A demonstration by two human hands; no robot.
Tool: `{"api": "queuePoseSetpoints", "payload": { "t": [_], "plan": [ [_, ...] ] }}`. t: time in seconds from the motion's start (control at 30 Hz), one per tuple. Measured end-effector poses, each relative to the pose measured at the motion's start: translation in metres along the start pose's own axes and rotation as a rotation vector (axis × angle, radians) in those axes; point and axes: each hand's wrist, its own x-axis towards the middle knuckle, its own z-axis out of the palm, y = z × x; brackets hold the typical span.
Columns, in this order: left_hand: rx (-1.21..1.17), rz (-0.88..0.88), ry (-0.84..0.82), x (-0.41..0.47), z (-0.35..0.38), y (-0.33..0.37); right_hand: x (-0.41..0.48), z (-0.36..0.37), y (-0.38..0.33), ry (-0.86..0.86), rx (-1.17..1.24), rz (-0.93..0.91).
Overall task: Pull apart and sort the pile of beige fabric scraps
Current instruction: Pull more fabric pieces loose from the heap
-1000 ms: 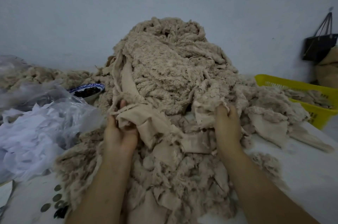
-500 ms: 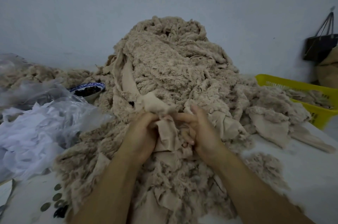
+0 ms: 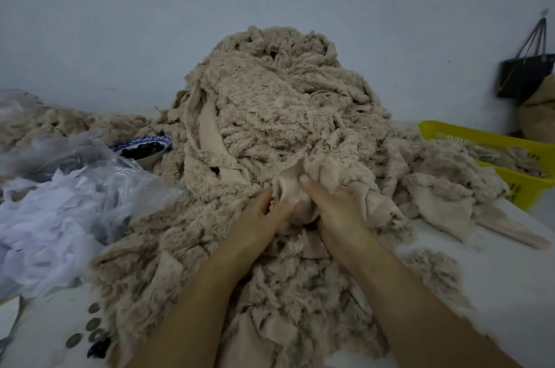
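pale wall, white table (image 3: 495,277): heaped pile of beige fabric scraps (image 3: 279,115) at centre, soft, light, tangled; left hand (image 3: 258,217) and right hand (image 3: 336,211) together, pinching one smooth scrap (image 3: 288,187) at the pile's front; best gripped by loose edges

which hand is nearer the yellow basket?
Right. The right hand grips fabric mid-pile, on the side of the yellow basket; the left hand sits beside it, farther from the basket.
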Motion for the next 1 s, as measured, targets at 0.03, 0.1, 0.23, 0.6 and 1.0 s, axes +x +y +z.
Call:
{"api": "queuePoseSetpoints", "payload": {
  "t": [0.03,0.1,0.23,0.6,1.0],
  "plan": [
    [-0.017,0.028,0.020,0.000,0.001,0.000,-0.002,0.001,0.002,-0.024,-0.062,-0.012],
    [-0.123,-0.003,0.160,0.001,0.003,0.001,-0.003,0.002,0.004,-0.019,-0.126,-0.024],
    [-0.439,-0.139,0.367,0.008,0.001,0.004,0.001,0.000,0.000,0.118,0.023,0.018],
    [-0.551,-0.207,0.307,0.011,-0.007,0.004,0.006,-0.008,-0.007,0.163,0.368,0.064],
    [-0.459,-0.125,0.043,0.009,-0.007,0.000,0.012,-0.014,-0.006,-0.036,0.499,0.070]
  ]
}}
